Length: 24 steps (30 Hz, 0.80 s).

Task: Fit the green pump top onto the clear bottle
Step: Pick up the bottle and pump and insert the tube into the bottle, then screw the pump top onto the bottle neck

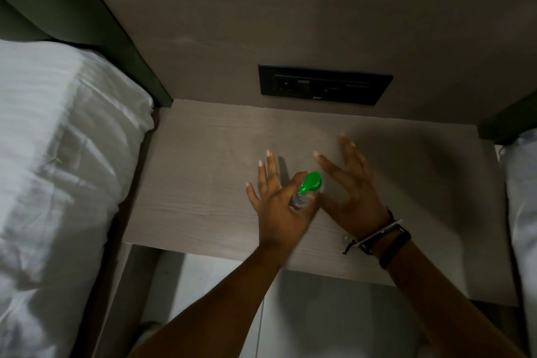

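bottle [299, 200] upright, green pump top [311, 182] pointing away

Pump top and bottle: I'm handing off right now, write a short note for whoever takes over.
Left hand: fingers spread, thumb and palm against the clear bottle; no firm grip visible.
Right hand: open, fingers splayed, beside the bottle.
Green pump top already sits on the bottle, which is between both hands over the wooden nightstand.
Done: top appears placed on the neck.
Left: whether it is fully seated or tight cannot be told; check, then set the bottle down.
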Each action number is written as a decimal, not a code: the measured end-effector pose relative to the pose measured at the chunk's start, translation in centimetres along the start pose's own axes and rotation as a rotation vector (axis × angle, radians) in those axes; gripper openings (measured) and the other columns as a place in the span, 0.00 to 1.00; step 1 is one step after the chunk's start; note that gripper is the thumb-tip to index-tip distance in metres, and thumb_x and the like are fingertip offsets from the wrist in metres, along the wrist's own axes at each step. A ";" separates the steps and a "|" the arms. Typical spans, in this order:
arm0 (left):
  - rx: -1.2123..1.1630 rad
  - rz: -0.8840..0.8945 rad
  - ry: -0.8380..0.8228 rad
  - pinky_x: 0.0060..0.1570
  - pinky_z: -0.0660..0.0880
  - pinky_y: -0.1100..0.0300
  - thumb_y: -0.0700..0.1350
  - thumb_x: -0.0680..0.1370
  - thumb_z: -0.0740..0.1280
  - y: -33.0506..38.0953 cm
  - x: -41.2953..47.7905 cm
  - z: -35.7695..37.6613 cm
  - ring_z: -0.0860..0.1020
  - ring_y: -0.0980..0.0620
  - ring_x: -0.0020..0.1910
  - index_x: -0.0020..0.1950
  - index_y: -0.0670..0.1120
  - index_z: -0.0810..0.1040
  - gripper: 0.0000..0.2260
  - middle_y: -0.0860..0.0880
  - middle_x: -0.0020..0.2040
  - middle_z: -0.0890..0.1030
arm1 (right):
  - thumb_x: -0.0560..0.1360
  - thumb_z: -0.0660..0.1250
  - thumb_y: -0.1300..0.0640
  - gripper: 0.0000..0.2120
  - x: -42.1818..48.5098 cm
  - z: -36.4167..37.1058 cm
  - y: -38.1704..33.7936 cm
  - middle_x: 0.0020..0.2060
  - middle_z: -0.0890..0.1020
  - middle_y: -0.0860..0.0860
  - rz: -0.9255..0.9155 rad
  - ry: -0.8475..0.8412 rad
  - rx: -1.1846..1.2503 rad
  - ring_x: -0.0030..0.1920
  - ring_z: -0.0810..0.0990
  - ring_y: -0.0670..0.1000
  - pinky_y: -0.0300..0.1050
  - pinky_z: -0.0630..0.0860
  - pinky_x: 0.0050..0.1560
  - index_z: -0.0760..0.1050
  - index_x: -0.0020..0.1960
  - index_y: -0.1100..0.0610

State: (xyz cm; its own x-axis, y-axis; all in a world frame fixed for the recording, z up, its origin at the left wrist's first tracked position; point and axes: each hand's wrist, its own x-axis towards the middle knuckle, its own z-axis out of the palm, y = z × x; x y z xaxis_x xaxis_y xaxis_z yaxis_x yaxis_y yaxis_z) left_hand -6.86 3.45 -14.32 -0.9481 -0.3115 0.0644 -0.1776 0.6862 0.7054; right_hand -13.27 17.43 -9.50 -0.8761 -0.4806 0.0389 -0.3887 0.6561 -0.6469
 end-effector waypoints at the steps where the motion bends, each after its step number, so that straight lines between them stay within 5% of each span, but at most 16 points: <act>1: -0.006 0.000 0.005 0.70 0.32 0.45 0.66 0.71 0.64 0.0 0.0 0.0 0.39 0.49 0.77 0.59 0.59 0.77 0.20 0.50 0.80 0.43 | 0.70 0.70 0.48 0.26 0.2 -0.1 0.0 0.76 0.52 0.51 0.001 -0.038 0.004 0.76 0.47 0.57 0.72 0.49 0.70 0.64 0.65 0.38; 4: -0.011 -0.007 0.013 0.70 0.33 0.44 0.67 0.71 0.63 0.1 0.0 0.1 0.40 0.49 0.78 0.56 0.58 0.78 0.20 0.49 0.80 0.45 | 0.68 0.69 0.44 0.17 0.6 -0.4 -0.3 0.74 0.62 0.51 0.054 -0.002 -0.011 0.75 0.52 0.53 0.69 0.50 0.71 0.77 0.56 0.44; 7: -0.029 -0.030 0.017 0.72 0.35 0.40 0.62 0.71 0.63 0.2 -0.3 0.3 0.41 0.48 0.78 0.55 0.55 0.79 0.18 0.49 0.80 0.46 | 0.62 0.70 0.39 0.21 0.5 0.0 -0.9 0.71 0.68 0.56 0.072 0.070 -0.167 0.73 0.60 0.59 0.70 0.56 0.69 0.79 0.47 0.52; 11: -0.085 -0.071 0.006 0.72 0.37 0.37 0.55 0.70 0.64 0.2 -0.4 0.4 0.41 0.49 0.78 0.52 0.55 0.80 0.13 0.50 0.80 0.46 | 0.61 0.71 0.36 0.42 0.2 0.7 -0.8 0.75 0.57 0.57 0.142 -0.038 -0.210 0.74 0.55 0.59 0.68 0.53 0.71 0.61 0.69 0.49; 13: -0.078 -0.061 -0.005 0.72 0.36 0.40 0.62 0.70 0.64 0.1 -0.3 0.4 0.41 0.49 0.78 0.55 0.56 0.79 0.18 0.51 0.80 0.45 | 0.67 0.70 0.42 0.36 0.4 0.4 -0.6 0.76 0.55 0.57 0.054 -0.045 -0.085 0.75 0.53 0.59 0.68 0.53 0.72 0.62 0.71 0.49; 16: -0.072 -0.044 0.002 0.72 0.37 0.40 0.65 0.70 0.65 -0.1 -0.3 0.6 0.42 0.49 0.78 0.59 0.58 0.77 0.20 0.51 0.80 0.45 | 0.69 0.68 0.46 0.19 0.7 0.0 -0.7 0.74 0.63 0.55 -0.027 -0.016 0.006 0.74 0.58 0.59 0.69 0.56 0.69 0.76 0.59 0.49; 20: -0.053 -0.034 -0.015 0.72 0.37 0.40 0.63 0.70 0.62 0.0 -0.4 0.5 0.42 0.49 0.78 0.64 0.62 0.72 0.22 0.50 0.80 0.46 | 0.59 0.71 0.36 0.22 1.4 0.3 -1.3 0.67 0.71 0.54 0.058 0.097 -0.087 0.70 0.64 0.58 0.69 0.61 0.66 0.76 0.44 0.50; 24: -0.053 -0.070 -0.017 0.71 0.38 0.35 0.61 0.71 0.59 0.0 -0.3 0.3 0.42 0.48 0.78 0.64 0.60 0.73 0.22 0.49 0.80 0.47 | 0.57 0.66 0.28 0.41 0.7 0.8 -1.0 0.75 0.57 0.55 0.096 -0.039 -0.122 0.74 0.54 0.58 0.66 0.51 0.71 0.68 0.63 0.49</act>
State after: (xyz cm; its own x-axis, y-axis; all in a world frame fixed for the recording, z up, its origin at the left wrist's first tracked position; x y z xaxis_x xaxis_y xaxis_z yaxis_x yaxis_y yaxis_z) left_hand -6.68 3.77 -14.53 -0.9383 -0.3459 0.0014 -0.2300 0.6269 0.7444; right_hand -13.30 15.95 -9.42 -0.9000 -0.4330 -0.0498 -0.3374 0.7646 -0.5491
